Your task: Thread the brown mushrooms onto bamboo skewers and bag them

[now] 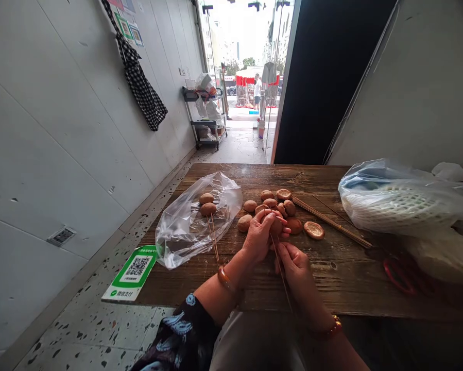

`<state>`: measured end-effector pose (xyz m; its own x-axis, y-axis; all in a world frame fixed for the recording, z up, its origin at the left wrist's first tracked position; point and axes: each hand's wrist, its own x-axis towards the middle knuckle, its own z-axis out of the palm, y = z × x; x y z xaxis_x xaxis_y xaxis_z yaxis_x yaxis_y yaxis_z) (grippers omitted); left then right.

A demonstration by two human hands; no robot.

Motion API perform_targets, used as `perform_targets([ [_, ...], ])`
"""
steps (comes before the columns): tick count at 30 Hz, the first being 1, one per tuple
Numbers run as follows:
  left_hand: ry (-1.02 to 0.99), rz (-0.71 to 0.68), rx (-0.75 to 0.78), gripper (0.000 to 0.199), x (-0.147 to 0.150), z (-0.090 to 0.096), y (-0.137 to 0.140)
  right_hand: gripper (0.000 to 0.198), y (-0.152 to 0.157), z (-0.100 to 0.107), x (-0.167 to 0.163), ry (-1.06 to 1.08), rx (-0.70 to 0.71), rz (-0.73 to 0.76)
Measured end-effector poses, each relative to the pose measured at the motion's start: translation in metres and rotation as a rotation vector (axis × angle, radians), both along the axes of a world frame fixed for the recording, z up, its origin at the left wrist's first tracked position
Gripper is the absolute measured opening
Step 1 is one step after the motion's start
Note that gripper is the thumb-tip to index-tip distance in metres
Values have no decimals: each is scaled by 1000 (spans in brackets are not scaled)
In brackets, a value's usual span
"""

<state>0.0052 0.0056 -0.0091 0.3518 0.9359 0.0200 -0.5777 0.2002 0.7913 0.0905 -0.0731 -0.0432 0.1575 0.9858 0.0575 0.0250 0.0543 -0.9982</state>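
My left hand (pixel 259 234) is closed around a brown mushroom (pixel 276 228), its fingers curled over the cap. Just below it, my right hand (pixel 295 263) pinches a thin wooden skewer (pixel 279 265) whose upper end meets the mushroom; how deep it goes is hidden. Loose mushrooms (pixel 244 223) lie around and beyond my hands, and one rests underside up (pixel 314 230) to the right. On a clear plastic bag (pixel 188 226) at the left lie two mushrooms (pixel 208 208) with a pair of skewers (pixel 212 239) running from them toward me.
A bundle of skewers (pixel 331 220) lies right of the mushrooms. Farther right are a bulging clear bag (pixel 405 198) and red-handled scissors (pixel 401 275). A green QR-code card (pixel 133 273) sits at the table's left corner. Beyond the wooden table (pixel 246 178) stands a cart (pixel 206 111) near the doorway.
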Motion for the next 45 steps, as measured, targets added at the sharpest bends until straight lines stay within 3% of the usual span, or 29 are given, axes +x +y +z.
perform_targets([
  [5, 2, 18, -19, 29, 6, -1, -4, 42, 4, -10, -4, -21, 6, -103],
  [30, 4, 64, -9, 32, 11, -5, -4, 44, 6, 0, -7, -15, 17, -141],
  [35, 35, 58, -23, 29, 9, -4, -4, 42, 3, 2, -6, 32, 7, -86],
  [42, 91, 69, 102, 30, 5, -10, 3, 41, 1, 5, -5, 92, -22, 25],
  [45, 183, 108, 165, 34, -1, -8, 9, 41, 2, 1, 2, 162, -26, -46],
])
